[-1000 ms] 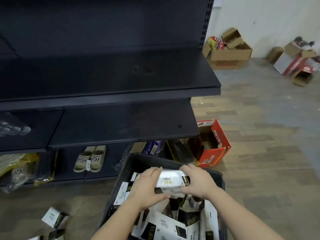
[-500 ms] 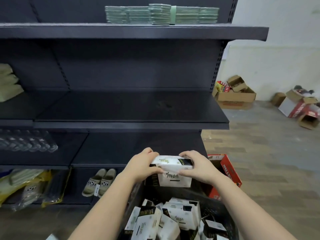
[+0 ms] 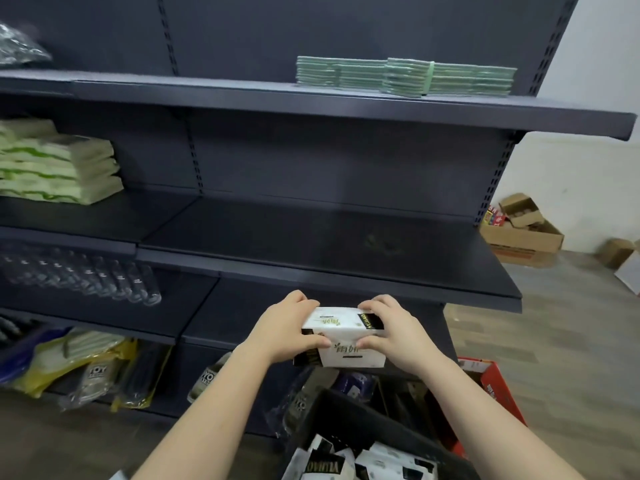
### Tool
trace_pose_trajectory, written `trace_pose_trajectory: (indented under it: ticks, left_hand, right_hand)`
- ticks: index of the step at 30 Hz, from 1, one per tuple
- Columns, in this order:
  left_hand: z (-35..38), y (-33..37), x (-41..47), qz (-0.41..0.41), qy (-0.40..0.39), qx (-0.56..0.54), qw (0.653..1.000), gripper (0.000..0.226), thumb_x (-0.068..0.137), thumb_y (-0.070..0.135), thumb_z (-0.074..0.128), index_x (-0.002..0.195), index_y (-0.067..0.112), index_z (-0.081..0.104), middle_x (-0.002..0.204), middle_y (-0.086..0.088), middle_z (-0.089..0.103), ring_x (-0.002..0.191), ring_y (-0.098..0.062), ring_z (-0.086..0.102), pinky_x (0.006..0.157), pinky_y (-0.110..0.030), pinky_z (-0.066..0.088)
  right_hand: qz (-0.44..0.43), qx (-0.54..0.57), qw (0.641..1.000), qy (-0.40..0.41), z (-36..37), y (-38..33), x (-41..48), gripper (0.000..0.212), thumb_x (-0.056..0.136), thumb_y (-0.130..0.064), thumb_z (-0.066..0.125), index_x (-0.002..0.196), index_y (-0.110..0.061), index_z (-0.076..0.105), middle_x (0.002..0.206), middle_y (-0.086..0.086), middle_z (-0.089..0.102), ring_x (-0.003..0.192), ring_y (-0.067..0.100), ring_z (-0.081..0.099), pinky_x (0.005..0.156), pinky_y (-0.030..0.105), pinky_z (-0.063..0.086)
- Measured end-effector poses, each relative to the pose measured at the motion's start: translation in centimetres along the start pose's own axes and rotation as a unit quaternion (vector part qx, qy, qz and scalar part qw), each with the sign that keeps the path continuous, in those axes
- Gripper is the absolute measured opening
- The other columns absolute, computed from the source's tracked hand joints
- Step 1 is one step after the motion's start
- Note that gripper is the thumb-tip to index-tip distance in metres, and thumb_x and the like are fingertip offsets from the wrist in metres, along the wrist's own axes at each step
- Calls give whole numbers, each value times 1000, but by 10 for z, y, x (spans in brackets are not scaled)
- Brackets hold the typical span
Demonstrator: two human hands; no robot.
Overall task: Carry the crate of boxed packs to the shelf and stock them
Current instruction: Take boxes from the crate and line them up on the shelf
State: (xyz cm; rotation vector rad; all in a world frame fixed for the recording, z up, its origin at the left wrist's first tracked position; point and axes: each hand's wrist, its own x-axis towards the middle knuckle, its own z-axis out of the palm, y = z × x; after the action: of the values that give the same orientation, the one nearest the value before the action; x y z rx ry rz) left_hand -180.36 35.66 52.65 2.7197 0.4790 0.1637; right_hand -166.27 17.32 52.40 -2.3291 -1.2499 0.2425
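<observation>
Both hands hold a small stack of white boxed packs (image 3: 346, 342) with black ends, raised in front of the dark shelving. My left hand (image 3: 282, 329) grips the stack's left end and my right hand (image 3: 394, 329) grips its right end, thumbs on the near side. The stack hangs just below the front edge of a bare dark shelf (image 3: 329, 251). Below, a black crate (image 3: 349, 414) stands on the floor with several more white and black packs (image 3: 360, 462) inside.
Green flat packs (image 3: 405, 76) lie on the upper shelf, folded pale green bundles (image 3: 59, 164) on the left shelf, clear bottles (image 3: 83, 275) below them. Bagged slippers (image 3: 93, 372) fill the bottom shelf. A red carton (image 3: 495, 386) and brown cardboard boxes (image 3: 523, 233) stand on the floor at right.
Both hands lifted the packs out of the crate and up toward the bare shelf. The view tilted upward, bringing the upper shelves into sight.
</observation>
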Motion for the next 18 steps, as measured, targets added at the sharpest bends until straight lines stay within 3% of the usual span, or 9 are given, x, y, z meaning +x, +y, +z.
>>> trace_pose_trajectory:
  ticks: [9,18]
  left_hand:
    - [-108,-132,44,18,105,2,994,76,73,62,70,137,29,49,118,14,45,103,-12,55,88,-34,48]
    - [-182,-280,110,44,70,24,996,77,73,61,72,139,27,50,131,8,46,114,-14,53,92,-32,48]
  right_hand:
    - [-61,-30,995,73,14,-116,132,62,78,-41,76,133,-26,51,126,-14,46,107,13,55,82,26,42]
    - [0,-10,996,83,72,-208,266,71,79,-40,77,142,-28,47,149,-6,35,127,16,48,97,23,39]
